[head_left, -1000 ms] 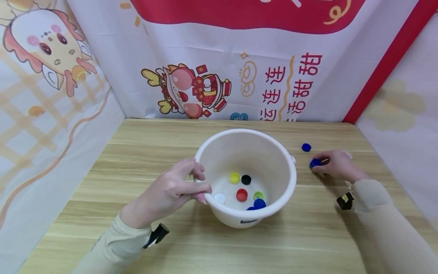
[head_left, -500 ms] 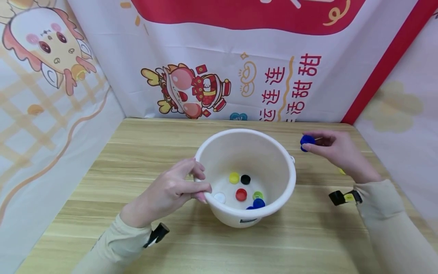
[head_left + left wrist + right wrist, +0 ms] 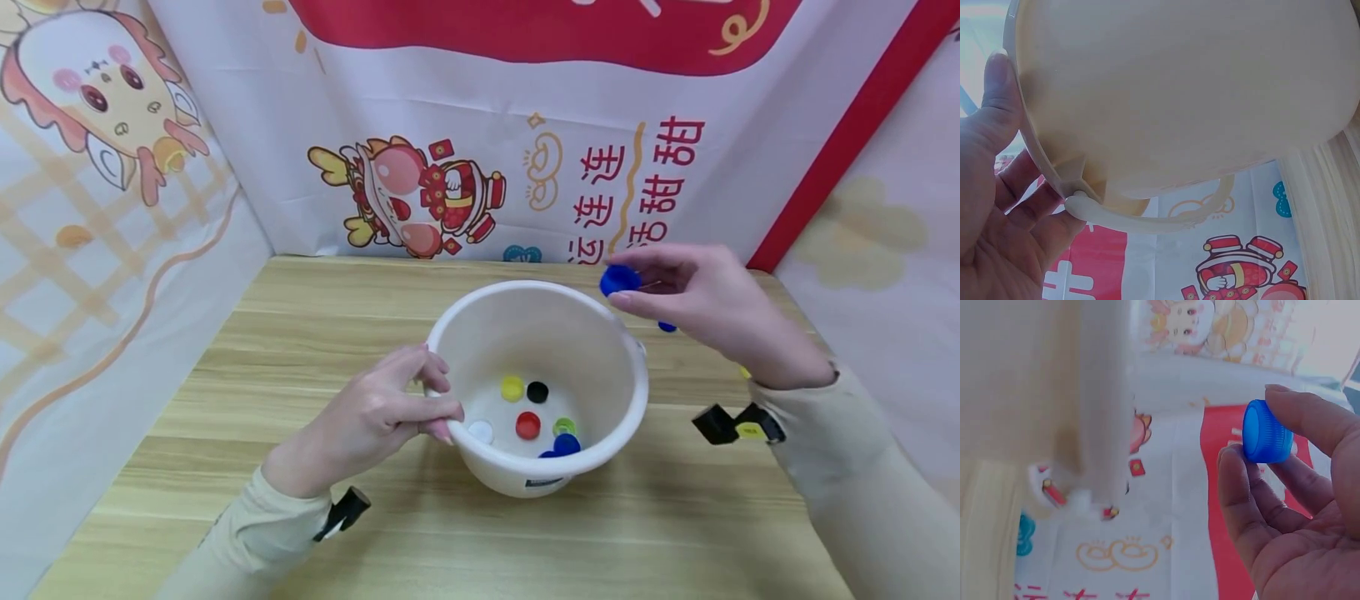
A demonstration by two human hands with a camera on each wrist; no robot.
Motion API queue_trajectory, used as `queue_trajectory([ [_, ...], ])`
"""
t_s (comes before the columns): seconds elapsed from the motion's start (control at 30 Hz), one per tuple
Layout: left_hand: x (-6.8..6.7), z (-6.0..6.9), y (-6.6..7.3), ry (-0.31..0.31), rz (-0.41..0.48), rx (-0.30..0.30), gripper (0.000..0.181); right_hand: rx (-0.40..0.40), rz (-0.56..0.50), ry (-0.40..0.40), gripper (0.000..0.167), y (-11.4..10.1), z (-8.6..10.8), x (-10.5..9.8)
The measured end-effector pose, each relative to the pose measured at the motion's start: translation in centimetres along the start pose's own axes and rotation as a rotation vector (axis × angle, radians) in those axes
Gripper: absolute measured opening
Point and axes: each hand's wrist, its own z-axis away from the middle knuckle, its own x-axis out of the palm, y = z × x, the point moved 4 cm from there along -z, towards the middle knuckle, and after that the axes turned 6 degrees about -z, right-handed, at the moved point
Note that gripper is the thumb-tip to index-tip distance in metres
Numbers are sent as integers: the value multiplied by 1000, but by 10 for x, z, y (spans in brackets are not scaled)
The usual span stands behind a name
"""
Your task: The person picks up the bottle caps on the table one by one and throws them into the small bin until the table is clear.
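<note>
A white bucket (image 3: 536, 312) stands on the table with several bottle caps on its floor. Among these are a yellow cap (image 3: 512, 388), a black cap (image 3: 537, 392), a red cap (image 3: 528, 425), a white cap (image 3: 482, 431) and a blue cap (image 3: 567, 444). My left hand (image 3: 367, 421) grips the bucket's left rim, thumb on one side and fingers on the other. Pinched between thumb and fingers of my right hand (image 3: 701, 304) is a blue bottle cap (image 3: 1266, 432), held in the air just beyond the bucket's right back rim.
Another blue cap (image 3: 667, 326) lies on the wooden table (image 3: 300, 333), partly behind the right hand. A sliver of something yellow (image 3: 745, 372) shows beside the right wrist. The bucket's handle (image 3: 1166, 220) hangs along its side. Printed cloth (image 3: 450, 92) walls in the table's back and sides.
My right hand has picked up a blue cap from the table at the right, then moved up and left with it toward the bucket. The left hand has stayed on the rim.
</note>
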Motion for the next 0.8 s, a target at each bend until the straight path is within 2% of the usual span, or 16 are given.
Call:
queue_trajectory([
  [0.2,0,-1,0,22,6,29,30,-105,9,-67,42,-33,-11,19],
  [0.37,0,-1,-1,14,6,20,29,-168,-4,-116,39,-49,-19,32],
  [0.8,0,0,-1,26,14,31,30,-195,14,-202,40,-60,-37,57],
])
